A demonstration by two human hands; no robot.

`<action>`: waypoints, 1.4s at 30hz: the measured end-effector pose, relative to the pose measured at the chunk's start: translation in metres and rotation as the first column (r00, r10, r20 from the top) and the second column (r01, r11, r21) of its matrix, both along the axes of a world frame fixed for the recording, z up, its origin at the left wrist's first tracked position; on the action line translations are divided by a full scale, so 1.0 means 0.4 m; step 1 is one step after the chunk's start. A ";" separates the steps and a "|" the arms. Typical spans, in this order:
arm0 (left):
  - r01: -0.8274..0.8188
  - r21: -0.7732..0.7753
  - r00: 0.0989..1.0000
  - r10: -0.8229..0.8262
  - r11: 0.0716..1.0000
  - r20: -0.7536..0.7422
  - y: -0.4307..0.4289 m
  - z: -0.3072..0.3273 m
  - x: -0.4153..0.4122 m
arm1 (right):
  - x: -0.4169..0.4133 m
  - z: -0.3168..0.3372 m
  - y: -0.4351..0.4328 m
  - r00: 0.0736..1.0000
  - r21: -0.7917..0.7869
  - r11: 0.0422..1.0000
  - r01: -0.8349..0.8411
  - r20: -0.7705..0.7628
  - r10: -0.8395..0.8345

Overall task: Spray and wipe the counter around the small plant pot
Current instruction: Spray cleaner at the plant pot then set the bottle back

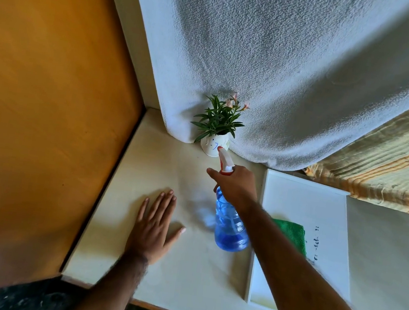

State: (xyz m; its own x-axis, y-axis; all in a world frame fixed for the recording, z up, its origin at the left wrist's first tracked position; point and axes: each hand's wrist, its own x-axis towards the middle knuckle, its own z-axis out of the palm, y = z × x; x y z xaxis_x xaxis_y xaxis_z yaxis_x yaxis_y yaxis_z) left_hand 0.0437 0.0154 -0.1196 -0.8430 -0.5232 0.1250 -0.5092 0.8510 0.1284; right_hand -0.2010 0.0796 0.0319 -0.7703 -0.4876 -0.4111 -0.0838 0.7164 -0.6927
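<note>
both forearms reach in; the left hand (153, 228) lies flat, fingers apart, on the table (183, 269). right fingers (212, 173) clamp the spray bottle (230, 226), nozzle aimed up-left at the plant pot (213, 145) just beyond.

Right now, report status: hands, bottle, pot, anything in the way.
Right hand gripping spray bottle, nozzle aimed toward plant pot. Left hand flat on counter, empty. Green cloth unused on white tray. Nothing blocking.
</note>
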 end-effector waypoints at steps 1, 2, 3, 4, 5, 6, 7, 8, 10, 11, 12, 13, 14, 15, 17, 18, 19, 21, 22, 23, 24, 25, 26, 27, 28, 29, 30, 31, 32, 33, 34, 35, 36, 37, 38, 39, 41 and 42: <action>-0.001 0.003 1.000 0.001 1.000 0.002 -0.001 0.000 0.000 | 0.000 0.000 -0.006 1.000 0.015 1.000 -0.001 -0.017 0.001; -0.001 0.006 1.000 0.001 1.000 0.005 -0.002 0.001 0.000 | 0.002 -0.001 -0.012 1.000 0.029 1.000 -0.004 -0.023 0.005; -0.001 0.008 1.000 0.001 1.000 0.010 -0.002 0.001 0.000 | 0.003 -0.001 -0.017 1.000 0.042 0.999 -0.010 -0.027 0.011; -0.002 0.008 1.000 0.002 1.000 0.014 -0.001 0.001 0.001 | 0.004 -0.001 -0.020 1.000 0.049 0.999 -0.011 -0.028 0.013; -0.003 0.009 1.000 0.003 1.000 0.015 -0.001 0.002 0.001 | 0.004 -0.001 -0.021 0.999 0.054 0.998 -0.006 -0.034 0.008; -0.004 0.008 1.000 0.004 1.000 0.013 0.000 0.002 0.001 | 0.003 -0.002 -0.022 0.999 0.055 0.998 0.005 -0.036 -0.003; -0.005 0.007 1.000 0.005 1.000 0.008 0.001 0.002 0.001 | 0.000 -0.003 -0.022 0.999 0.056 0.998 0.015 -0.039 -0.013; -0.006 0.005 1.000 0.006 1.000 0.004 0.001 0.002 0.001 | -0.004 -0.005 -0.022 0.999 0.057 0.998 0.018 -0.037 -0.015; -0.005 0.003 1.000 0.005 1.000 0.002 0.001 0.003 0.000 | -0.012 -0.011 -0.024 0.999 0.070 0.997 0.010 -0.031 -0.008; -0.005 0.002 1.000 0.005 1.000 0.003 0.000 0.005 0.001 | -0.012 -0.009 -0.025 1.000 0.075 0.997 0.005 -0.030 -0.002; -0.005 0.001 1.000 0.005 1.000 0.006 0.000 0.005 0.001 | -0.014 -0.010 -0.026 1.000 0.079 0.997 0.002 -0.029 0.000; -0.005 0.001 1.000 0.005 1.000 0.009 0.000 0.005 0.001 | -0.015 -0.010 -0.026 1.000 0.078 0.997 0.007 -0.027 -0.005; -0.004 0.002 1.000 0.004 1.000 0.010 0.000 0.006 0.001 | -0.015 -0.011 -0.024 1.000 0.070 0.997 0.017 -0.022 -0.015; -0.003 0.002 1.000 0.003 1.000 0.011 0.000 0.006 0.001 | -0.015 -0.008 -0.020 0.999 0.059 0.998 0.032 -0.017 -0.031; -0.003 0.002 1.000 0.003 1.000 0.016 -0.001 0.007 0.002 | -0.012 0.004 -0.003 0.997 0.032 0.997 0.071 -0.005 -0.071; -0.003 0.004 1.000 0.003 1.000 0.019 -0.001 0.009 0.003 | -0.009 0.014 0.007 0.996 0.008 0.996 0.093 0.001 -0.093; -0.004 0.005 1.000 0.004 1.000 0.020 -0.001 0.009 0.003 | -0.007 0.027 0.018 0.993 -0.025 0.993 0.117 -0.001 -0.117; -0.004 0.005 1.000 0.004 1.000 0.027 -0.003 0.010 0.004 | -0.007 0.057 0.041 0.983 -0.121 0.976 0.180 -0.021 -0.184; -0.003 0.005 1.000 0.002 1.000 0.029 -0.003 0.010 0.004 | -0.011 0.072 0.052 0.975 -0.175 0.961 0.213 -0.029 -0.221; 0.000 0.007 1.000 0.000 1.000 0.028 -0.004 0.011 0.005 | -0.019 0.088 0.063 0.967 -0.237 0.942 0.237 -0.035 -0.252; 0.004 0.009 1.000 -0.004 1.000 0.022 -0.003 0.011 0.004 | -0.027 0.105 0.076 0.960 -0.301 0.919 0.255 -0.035 -0.278; 0.006 0.012 1.000 -0.006 1.000 0.013 -0.002 0.010 0.005 | -0.036 0.124 0.087 0.954 -0.365 0.893 0.265 -0.039 -0.298; 0.005 0.014 1.000 -0.005 1.000 0.004 -0.002 0.010 0.005 | -0.047 0.137 0.099 0.946 -0.427 0.862 0.273 -0.045 -0.322; 0.004 0.015 1.000 -0.004 1.000 -0.003 -0.002 0.010 0.005 | -0.061 0.153 0.110 0.936 -0.483 0.831 0.278 -0.060 -0.348; 0.004 0.014 1.000 -0.004 1.000 -0.007 -0.001 0.010 0.006 | -0.076 0.167 0.120 0.924 -0.529 0.802 0.278 -0.082 -0.375; 0.006 0.011 1.000 -0.006 1.000 -0.008 0.000 0.010 0.005 | -0.095 0.174 0.132 0.910 -0.563 0.780 0.274 -0.111 -0.399; 0.007 0.008 1.000 -0.007 1.000 -0.007 -0.001 0.009 0.006 | -0.114 0.179 0.142 0.898 -0.588 0.762 0.271 -0.130 -0.419; 0.007 0.006 1.000 -0.007 1.000 -0.005 -0.001 0.009 0.006 | -0.134 0.178 0.154 0.890 -0.608 0.747 0.269 -0.139 -0.434; 0.008 0.007 1.000 -0.008 1.000 -0.004 -0.002 0.009 0.004 | -0.154 0.177 0.167 0.885 -0.626 0.732 0.269 -0.139 -0.444; 0.008 0.009 1.000 -0.008 1.000 -0.001 -0.002 0.008 0.003 | -0.172 0.170 0.181 0.881 -0.636 0.723 0.271 -0.139 -0.452; 0.006 0.013 1.000 -0.006 1.000 0.001 -0.002 0.008 0.002 | -0.186 0.164 0.194 0.878 -0.642 0.719 0.267 -0.146 -0.457; 0.005 0.017 1.000 -0.005 1.000 0.003 -0.002 0.007 0.002 | -0.198 0.158 0.207 0.874 -0.643 0.721 0.259 -0.162 -0.458; 0.003 0.019 1.000 -0.003 1.000 0.003 -0.001 0.006 0.001 | -0.212 0.149 0.219 0.868 -0.648 0.719 0.251 -0.178 -0.463; 0.001 0.018 1.000 -0.002 1.000 0.003 0.000 0.006 0.001 | -0.225 0.141 0.230 0.861 -0.652 0.716 0.249 -0.189 -0.471; 0.001 0.016 1.000 -0.001 1.000 0.002 0.000 0.006 0.000 | -0.236 0.131 0.239 0.854 -0.651 0.714 0.258 -0.193 -0.484; 0.001 0.015 1.000 -0.001 1.000 0.000 0.001 0.007 0.000 | -0.247 0.120 0.247 0.849 -0.645 0.716 0.268 -0.193 -0.492; 0.002 0.014 1.000 -0.002 1.000 -0.002 0.001 0.008 0.000 | -0.257 0.098 0.260 0.852 -0.629 0.729 0.272 -0.194 -0.486; 0.002 0.014 1.000 -0.002 1.000 -0.001 0.001 0.008 -0.001 | -0.261 0.085 0.265 0.857 -0.616 0.737 0.277 -0.189 -0.479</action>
